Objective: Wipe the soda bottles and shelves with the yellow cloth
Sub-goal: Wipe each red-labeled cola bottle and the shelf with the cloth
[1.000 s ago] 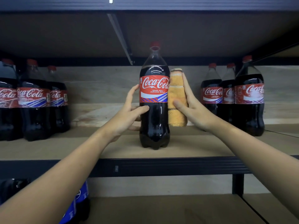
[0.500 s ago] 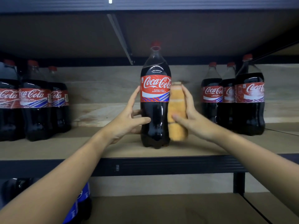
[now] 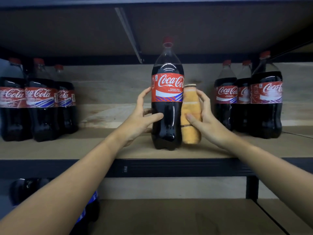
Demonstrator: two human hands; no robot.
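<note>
Wiping the upright soda bottle (image 3: 166, 106) at the shelf's (image 3: 84, 150) front edge.

We steady it with our left hand (image 3: 140, 118), fingers and thumb curled round its left side; our right hand (image 3: 203, 121) grips the yellow cloth (image 3: 190, 116) flat against its right flank, long axis vertical like the bottle's. More bottles stand grouped far left (image 3: 39, 106) and right (image 3: 265, 106) on this shelf.

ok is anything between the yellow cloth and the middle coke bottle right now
Nothing visible. The right hand presses the yellow cloth straight against the right side of the middle bottle, while the left hand grips its other side.
</note>
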